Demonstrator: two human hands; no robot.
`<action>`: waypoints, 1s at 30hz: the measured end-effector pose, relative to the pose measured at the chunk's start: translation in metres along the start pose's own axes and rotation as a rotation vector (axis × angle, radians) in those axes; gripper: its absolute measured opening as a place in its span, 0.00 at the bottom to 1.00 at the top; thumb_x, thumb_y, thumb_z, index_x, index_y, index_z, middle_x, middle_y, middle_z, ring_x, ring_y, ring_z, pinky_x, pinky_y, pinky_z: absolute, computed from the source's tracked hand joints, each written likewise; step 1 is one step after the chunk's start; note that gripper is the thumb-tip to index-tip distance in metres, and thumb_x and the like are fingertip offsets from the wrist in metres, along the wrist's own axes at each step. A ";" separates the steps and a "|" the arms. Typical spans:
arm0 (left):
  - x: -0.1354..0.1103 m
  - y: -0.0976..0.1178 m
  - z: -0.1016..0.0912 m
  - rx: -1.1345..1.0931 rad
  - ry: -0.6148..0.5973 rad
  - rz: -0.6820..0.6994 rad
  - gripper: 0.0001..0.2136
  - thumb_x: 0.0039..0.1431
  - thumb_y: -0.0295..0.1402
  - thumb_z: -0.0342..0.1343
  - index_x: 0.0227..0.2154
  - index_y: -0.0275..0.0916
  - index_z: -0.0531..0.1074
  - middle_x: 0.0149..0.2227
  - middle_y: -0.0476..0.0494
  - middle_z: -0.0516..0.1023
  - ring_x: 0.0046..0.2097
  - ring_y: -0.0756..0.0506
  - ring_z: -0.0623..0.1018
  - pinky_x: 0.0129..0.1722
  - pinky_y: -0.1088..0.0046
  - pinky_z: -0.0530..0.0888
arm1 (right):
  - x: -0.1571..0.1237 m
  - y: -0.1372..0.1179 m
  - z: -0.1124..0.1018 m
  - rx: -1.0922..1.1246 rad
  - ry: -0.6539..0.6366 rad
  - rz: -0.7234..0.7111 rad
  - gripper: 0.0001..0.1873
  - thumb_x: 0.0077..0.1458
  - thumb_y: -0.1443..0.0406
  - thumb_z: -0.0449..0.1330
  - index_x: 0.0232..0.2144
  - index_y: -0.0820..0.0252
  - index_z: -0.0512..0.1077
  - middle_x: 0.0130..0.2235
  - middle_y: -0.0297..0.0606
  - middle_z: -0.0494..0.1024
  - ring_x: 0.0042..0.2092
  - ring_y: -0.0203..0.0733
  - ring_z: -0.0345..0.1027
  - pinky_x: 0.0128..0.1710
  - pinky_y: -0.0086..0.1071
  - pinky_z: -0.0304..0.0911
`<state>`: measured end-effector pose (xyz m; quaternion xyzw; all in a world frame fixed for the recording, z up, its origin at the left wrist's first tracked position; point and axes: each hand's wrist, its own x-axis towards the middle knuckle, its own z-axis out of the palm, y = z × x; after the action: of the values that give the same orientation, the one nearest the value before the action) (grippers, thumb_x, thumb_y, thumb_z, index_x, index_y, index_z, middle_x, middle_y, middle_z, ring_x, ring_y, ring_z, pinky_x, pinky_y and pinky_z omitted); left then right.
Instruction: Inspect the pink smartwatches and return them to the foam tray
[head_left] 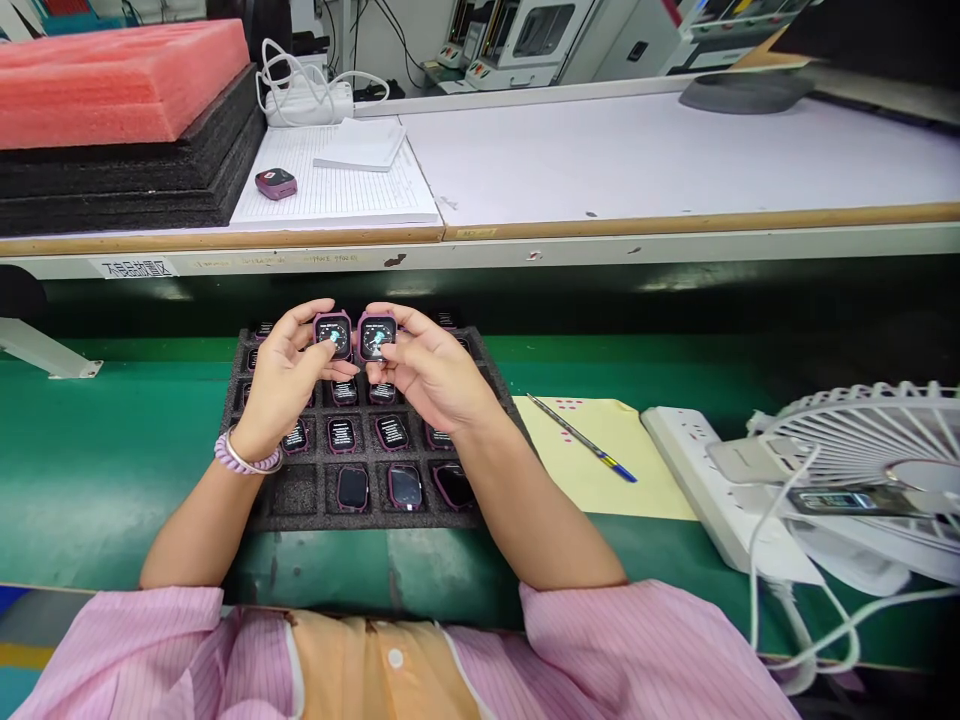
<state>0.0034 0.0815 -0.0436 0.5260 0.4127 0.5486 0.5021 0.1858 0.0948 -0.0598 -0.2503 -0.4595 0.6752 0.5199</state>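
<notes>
My left hand (281, 375) holds a purple smartwatch body (333, 333) with its lit screen facing me, thumb on the screen. Beside it, my right hand (427, 368) grips a second purple watch body (376, 335), thumb touching its display. Both hands hover over a black foam tray (259, 505) whose pockets hold several more watch bodies (405, 486), some with lit screens. A purple coiled band circles my left wrist.
A yellow sheet (645, 470) with a pen (581, 438) lies right of the tray on the green belt. Farther right are a white power strip (694, 470) and a white fan (870, 460). On the white shelf behind: stacked foam (120, 120), lined paper, one purple watch (275, 183).
</notes>
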 end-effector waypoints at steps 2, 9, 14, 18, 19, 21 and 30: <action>0.001 0.000 0.000 0.005 -0.009 -0.003 0.21 0.55 0.31 0.63 0.53 0.39 0.71 0.44 0.47 0.82 0.30 0.51 0.84 0.32 0.76 0.85 | 0.000 0.001 0.000 -0.022 0.005 -0.018 0.25 0.49 0.64 0.71 0.51 0.55 0.72 0.36 0.28 0.77 0.30 0.35 0.71 0.32 0.31 0.68; -0.001 0.003 0.002 0.006 -0.026 -0.006 0.20 0.52 0.31 0.63 0.48 0.38 0.70 0.46 0.46 0.80 0.28 0.51 0.84 0.31 0.75 0.86 | 0.000 0.004 -0.001 -0.068 -0.004 -0.049 0.24 0.52 0.62 0.70 0.52 0.56 0.72 0.37 0.30 0.77 0.30 0.34 0.70 0.32 0.32 0.69; -0.002 0.003 0.003 0.002 -0.033 -0.002 0.19 0.52 0.31 0.63 0.48 0.38 0.69 0.47 0.46 0.79 0.28 0.51 0.84 0.31 0.75 0.86 | 0.000 0.003 0.000 -0.068 -0.003 -0.052 0.25 0.51 0.61 0.71 0.51 0.56 0.73 0.37 0.31 0.77 0.29 0.35 0.69 0.31 0.32 0.68; -0.002 0.003 0.003 0.007 -0.039 -0.002 0.18 0.53 0.31 0.63 0.48 0.39 0.69 0.47 0.45 0.79 0.29 0.51 0.84 0.32 0.74 0.86 | 0.000 0.002 0.001 -0.071 0.006 -0.056 0.25 0.51 0.59 0.73 0.50 0.55 0.73 0.38 0.32 0.78 0.28 0.34 0.68 0.30 0.32 0.68; -0.003 0.003 0.003 0.009 -0.042 -0.001 0.18 0.53 0.31 0.63 0.48 0.39 0.69 0.47 0.45 0.79 0.29 0.51 0.84 0.32 0.74 0.86 | 0.000 0.002 0.001 -0.073 0.006 -0.058 0.25 0.51 0.59 0.73 0.50 0.56 0.73 0.39 0.32 0.78 0.28 0.34 0.68 0.30 0.33 0.68; -0.003 0.003 0.002 0.010 -0.049 0.002 0.18 0.54 0.32 0.63 0.48 0.39 0.69 0.48 0.45 0.79 0.29 0.51 0.83 0.32 0.74 0.86 | 0.000 0.003 0.001 -0.073 0.000 -0.062 0.25 0.52 0.58 0.74 0.50 0.56 0.74 0.39 0.32 0.78 0.28 0.34 0.68 0.30 0.32 0.68; -0.003 0.001 0.002 0.019 -0.077 0.028 0.19 0.56 0.32 0.64 0.50 0.39 0.69 0.50 0.44 0.79 0.31 0.51 0.84 0.35 0.74 0.87 | -0.004 0.000 0.004 -0.082 0.004 -0.092 0.25 0.51 0.62 0.74 0.50 0.55 0.73 0.41 0.33 0.79 0.29 0.34 0.69 0.31 0.31 0.69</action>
<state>0.0046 0.0784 -0.0425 0.5569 0.3908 0.5311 0.5050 0.1838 0.0902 -0.0587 -0.2514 -0.4967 0.6307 0.5406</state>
